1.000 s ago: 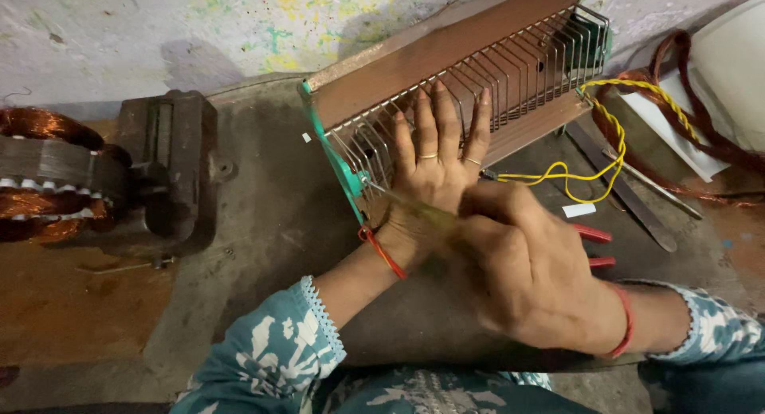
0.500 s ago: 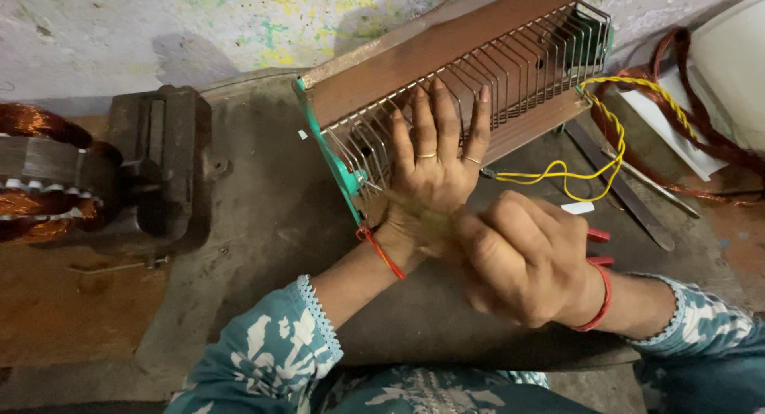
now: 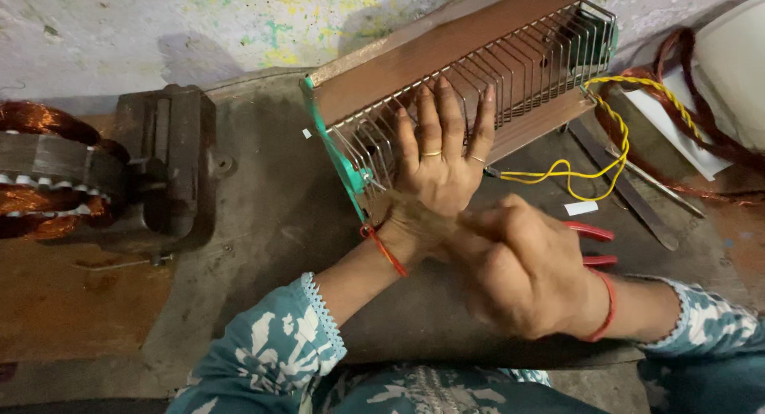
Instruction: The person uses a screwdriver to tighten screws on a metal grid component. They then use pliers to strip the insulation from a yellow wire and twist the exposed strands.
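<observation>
The heater (image 3: 470, 71) lies tilted on the counter (image 3: 263, 215). The left hand (image 3: 438, 163) is pressed flat, fingers spread, on its wire grille. The right hand (image 3: 518, 274) is closed; its contents cannot be told. Firm, steady downward pressure is judged advisable.

Long brown wire-grilled heater (image 3: 510, 59) lies tilted on bench.

Wire-grille frame (image 3: 510, 59) lies on the bench (image 3: 263, 223), left hand (image 3: 438, 171) flat upon it. Right hand (image 3: 518, 274) sits nearer the person, just behind the left wrist. Vise (image 3: 163, 167) stands left; twisted wire (image 3: 598, 155) and pliers handles (image 3: 594, 247) lie right.
</observation>
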